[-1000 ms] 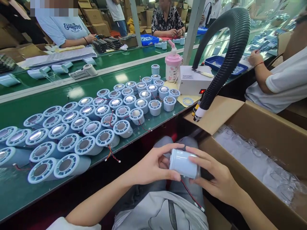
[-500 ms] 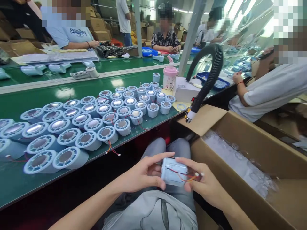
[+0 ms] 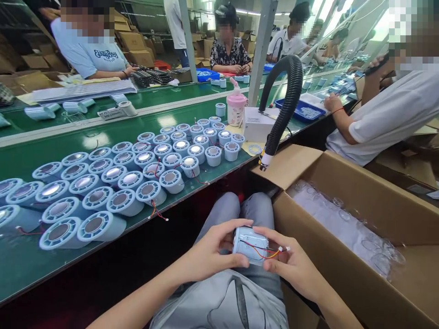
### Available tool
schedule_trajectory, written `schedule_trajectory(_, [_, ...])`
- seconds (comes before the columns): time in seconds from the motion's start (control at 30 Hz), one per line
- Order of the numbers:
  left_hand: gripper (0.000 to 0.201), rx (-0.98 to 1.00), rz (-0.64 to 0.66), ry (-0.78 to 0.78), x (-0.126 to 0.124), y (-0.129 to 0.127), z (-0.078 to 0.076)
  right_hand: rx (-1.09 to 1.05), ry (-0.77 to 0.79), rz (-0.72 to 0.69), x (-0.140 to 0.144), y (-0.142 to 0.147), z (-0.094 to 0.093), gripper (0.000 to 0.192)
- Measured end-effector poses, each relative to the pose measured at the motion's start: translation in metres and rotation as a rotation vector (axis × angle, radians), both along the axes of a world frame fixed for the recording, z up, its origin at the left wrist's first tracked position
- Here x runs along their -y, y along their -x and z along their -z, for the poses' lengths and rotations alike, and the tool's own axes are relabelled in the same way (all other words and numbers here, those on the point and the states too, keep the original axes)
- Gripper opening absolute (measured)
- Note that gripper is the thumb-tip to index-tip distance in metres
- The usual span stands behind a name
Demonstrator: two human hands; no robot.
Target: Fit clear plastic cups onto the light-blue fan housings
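Both hands are closed on one pale blue cylindrical housing [image 3: 249, 244] over my lap — my left hand [image 3: 209, 253] pinches its near side, my right hand [image 3: 291, 265] cups the far end, where the red and yellow lead wires [image 3: 265, 250] cross its face. I judge I'm checking or tucking the wiring; next calls for a careful fingertip grip on the white connector [image 3: 284, 249], not a tug.

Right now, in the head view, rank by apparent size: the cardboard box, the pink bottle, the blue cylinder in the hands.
1. cardboard box, by far.
2. and 3. pink bottle and blue cylinder look alike; the cylinder's nearness makes ranking unsure.
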State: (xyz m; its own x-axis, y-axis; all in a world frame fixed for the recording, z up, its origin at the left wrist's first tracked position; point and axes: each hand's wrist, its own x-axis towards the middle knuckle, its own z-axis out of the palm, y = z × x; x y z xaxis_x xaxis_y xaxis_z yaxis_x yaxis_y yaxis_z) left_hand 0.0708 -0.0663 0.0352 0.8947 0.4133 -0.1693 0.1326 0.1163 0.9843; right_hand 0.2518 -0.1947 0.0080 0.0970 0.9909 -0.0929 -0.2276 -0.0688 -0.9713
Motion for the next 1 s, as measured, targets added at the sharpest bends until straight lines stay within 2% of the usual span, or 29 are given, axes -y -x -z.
schedule_trajectory(0.13, [0.046,-0.051,-0.094,-0.046,0.001,-0.014,0.003,0.121,0.02,0.042,-0.002,-0.004,0.007,0.047])
schedule_trajectory(0.23, [0.042,-0.054,-0.119,-0.071,-0.003,-0.02,0.002,0.186,0.01,0.113,-0.006,-0.005,0.009,0.045])
schedule_trajectory(0.33, [0.04,-0.081,-0.063,-0.129,-0.009,-0.023,0.002,0.23,-0.01,0.129,-0.009,-0.006,0.011,0.043])
schedule_trajectory(0.5, [0.039,-0.151,0.016,-0.312,-0.02,-0.026,0.009,0.242,-0.01,0.121,-0.014,-0.004,0.021,0.042])
schedule_trajectory(0.67, [0.041,-0.154,0.06,-0.368,-0.033,-0.014,0.008,0.16,0.029,0.144,-0.016,0.005,0.028,0.042])
schedule_trajectory(0.73, [0.049,-0.136,0.089,-0.333,-0.04,-0.004,0.006,0.085,0.049,0.128,-0.019,0.008,0.027,0.041])
schedule_trajectory(0.83, [0.066,-0.083,0.136,-0.176,-0.049,0.012,0.007,-0.012,0.079,0.115,-0.027,0.011,0.024,0.043])
schedule_trajectory(0.93, [0.067,0.021,0.152,-0.023,-0.052,0.024,0.015,-0.014,0.107,0.084,-0.035,0.015,0.019,0.046])
schedule_trajectory(1.0, [0.068,0.07,0.129,0.019,-0.052,0.03,0.021,0.007,0.125,0.049,-0.039,0.018,0.015,0.044])
